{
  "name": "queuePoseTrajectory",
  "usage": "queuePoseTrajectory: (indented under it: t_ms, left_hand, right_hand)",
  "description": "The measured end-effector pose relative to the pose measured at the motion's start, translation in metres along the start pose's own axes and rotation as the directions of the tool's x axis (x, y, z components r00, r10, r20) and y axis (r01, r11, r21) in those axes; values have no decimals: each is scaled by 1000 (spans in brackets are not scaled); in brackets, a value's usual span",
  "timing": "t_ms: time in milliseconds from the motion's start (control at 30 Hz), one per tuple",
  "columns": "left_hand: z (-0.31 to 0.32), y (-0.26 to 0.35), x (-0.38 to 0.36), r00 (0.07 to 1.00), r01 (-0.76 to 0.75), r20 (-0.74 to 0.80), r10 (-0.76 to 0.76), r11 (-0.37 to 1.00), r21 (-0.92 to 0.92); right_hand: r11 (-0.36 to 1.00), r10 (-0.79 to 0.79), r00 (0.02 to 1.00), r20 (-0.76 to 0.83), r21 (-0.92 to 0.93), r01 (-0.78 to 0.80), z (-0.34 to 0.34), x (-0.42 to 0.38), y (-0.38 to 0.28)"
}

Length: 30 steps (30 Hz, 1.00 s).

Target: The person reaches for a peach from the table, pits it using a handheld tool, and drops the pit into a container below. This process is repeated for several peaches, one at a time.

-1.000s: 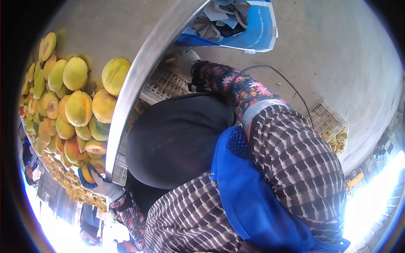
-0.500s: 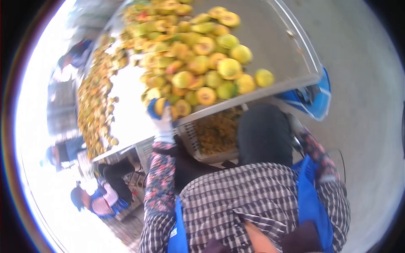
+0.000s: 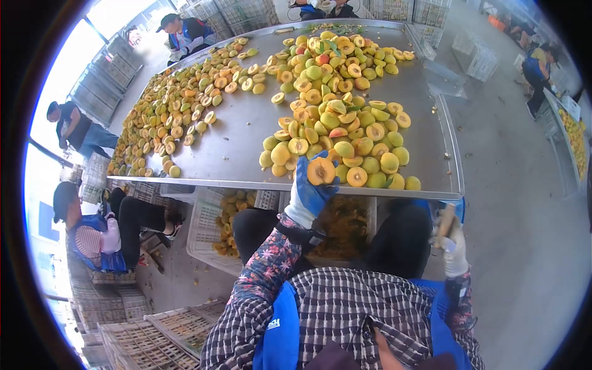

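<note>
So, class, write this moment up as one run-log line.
left hand: holding cut fruit, cut face showing | right hand: gripping brown object, identity unclear | metal table: fruit pieces heaped

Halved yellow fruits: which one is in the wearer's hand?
The round, orange-fleshed fruit half in the blue-and-white gloved left hand; the yellow-green fruits piled beyond it rest on the grey metal table.

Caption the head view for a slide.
Left hand holds halved fruit at a metal table; right hand, a tan object.
</note>
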<state>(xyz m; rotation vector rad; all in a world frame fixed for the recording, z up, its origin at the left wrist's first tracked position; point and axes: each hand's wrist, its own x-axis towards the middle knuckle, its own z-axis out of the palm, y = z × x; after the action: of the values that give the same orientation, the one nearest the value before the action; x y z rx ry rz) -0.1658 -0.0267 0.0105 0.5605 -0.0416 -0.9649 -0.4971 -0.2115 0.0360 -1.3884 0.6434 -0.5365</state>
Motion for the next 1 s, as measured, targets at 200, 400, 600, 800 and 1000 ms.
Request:
queuePoseTrajectory:
  t_ms: [200, 400, 600, 800, 1000]
  left_hand:
    - [-3, -16, -23, 996, -62, 70, 47, 973, 223]
    - [13, 0, -59, 938, -333, 177, 299, 632, 700]
    - [-9, -14, -52, 859, -512, 307, 411, 657, 554]
    - [-67, -41, -11, 1000, -17, -17, 16, 998, -62]
    - [-32, -37, -30, 995, 58, 97, -34, 966, -253]
  right_hand:
    - [874, -251, 819, 516, -244, 421, 125, 44, -10]
    - [530, -552, 652, 520, -385, 756, 187, 59, -5]
    - [951, -236, 853, 465, -71, 302, 190, 69, 10]
    - [805, -343, 764, 547, -248, 539, 170, 76, 9]
    - [611, -488, 517, 703, -147, 778, 183, 60, 11]
